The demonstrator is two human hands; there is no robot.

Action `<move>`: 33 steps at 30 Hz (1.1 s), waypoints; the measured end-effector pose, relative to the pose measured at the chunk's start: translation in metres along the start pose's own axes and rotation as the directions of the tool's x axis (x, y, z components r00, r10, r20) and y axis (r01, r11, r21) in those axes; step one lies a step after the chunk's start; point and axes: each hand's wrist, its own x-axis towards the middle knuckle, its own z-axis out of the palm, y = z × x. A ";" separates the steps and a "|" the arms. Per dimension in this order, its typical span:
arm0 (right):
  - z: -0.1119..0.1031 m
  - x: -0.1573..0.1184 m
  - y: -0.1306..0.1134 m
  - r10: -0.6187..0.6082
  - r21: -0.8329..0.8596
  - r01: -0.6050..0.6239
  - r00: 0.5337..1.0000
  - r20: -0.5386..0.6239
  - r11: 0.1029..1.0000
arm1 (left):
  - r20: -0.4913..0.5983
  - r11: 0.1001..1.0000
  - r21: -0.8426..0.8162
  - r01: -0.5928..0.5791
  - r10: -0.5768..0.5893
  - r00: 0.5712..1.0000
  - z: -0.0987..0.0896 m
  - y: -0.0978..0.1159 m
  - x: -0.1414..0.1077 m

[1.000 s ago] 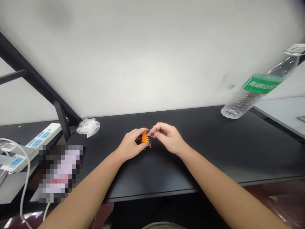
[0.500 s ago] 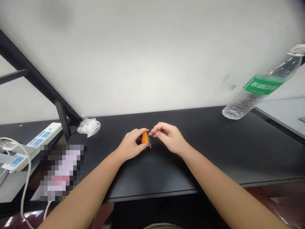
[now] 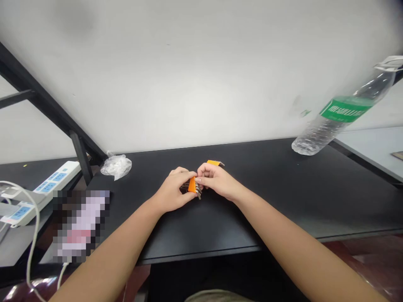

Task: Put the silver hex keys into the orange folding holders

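Note:
Between the thumb and fingers of my left hand (image 3: 173, 191) is an orange holder (image 3: 192, 184) with several bent metal keys (image 3: 198, 191) sticking out on its right side. My right hand (image 3: 218, 179) touches the upper right of this holder, its thumb and index finger pinched together at the metal ends. Whatever is between those fingertips is too small to make out. Just behind my right hand, another orange piece (image 3: 213, 162) with metal ends lies on the black table (image 3: 201, 235), partly hidden by the fingers.
A crumpled clear plastic bag (image 3: 116, 166) lies at the table's back left. A large bottle with a green label (image 3: 346, 110) stands at the back right. On the left are a white power strip (image 3: 47, 188), cables and a blurred-out phone-like object (image 3: 83, 226).
My right hand has moved slightly left and down, closer against the orange holder. The second orange piece behind it has come into sight. The view has shifted a little.

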 end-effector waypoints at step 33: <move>0.015 -0.017 -0.001 -0.051 -0.951 0.067 0.997 0.054 0.302 | -0.184 0.968 -0.115 0.225 -0.243 0.952 0.002 -0.019 0.007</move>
